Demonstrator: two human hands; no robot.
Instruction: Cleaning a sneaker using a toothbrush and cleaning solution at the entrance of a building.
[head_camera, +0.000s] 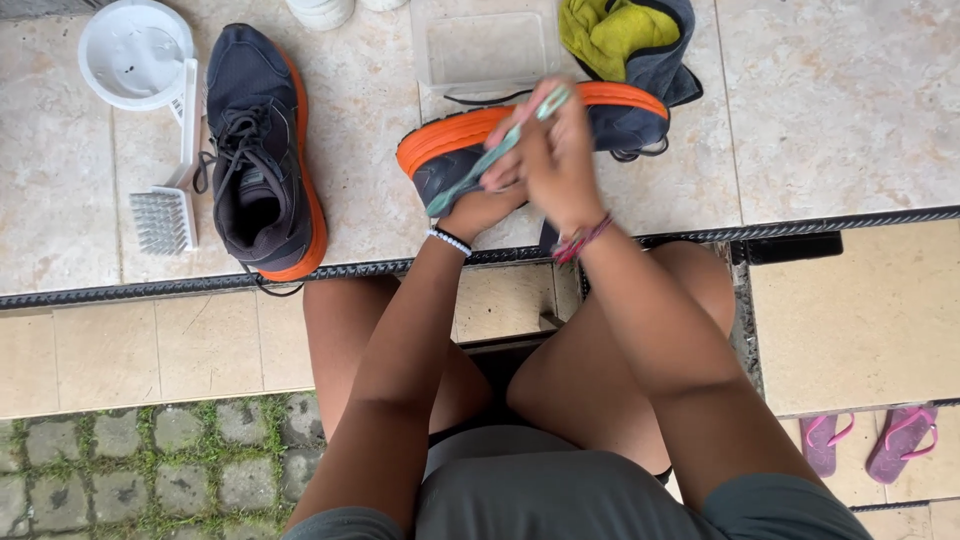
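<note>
shoe (610, 118) with the orange sole lies on its side on the tiled floor (820, 110) in front of my knees. my right hand (555, 160) is closed around a pale green toothbrush (490, 160), its length slanting across the shoe's toe. my left hand (485, 205) grips the toe end from below, fingers curled. the other shoe (255, 150) stands upright to the left, beside a white brush (170, 190) and a white bowl (135, 50).

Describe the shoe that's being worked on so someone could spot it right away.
On the raised tiled ledge, look in front of the clear plastic tub. There a dark shoe lies tipped on its side, orange sole showing, under both hands. The other shoe, further left, sits upright and untouched beside a white brush.
</note>
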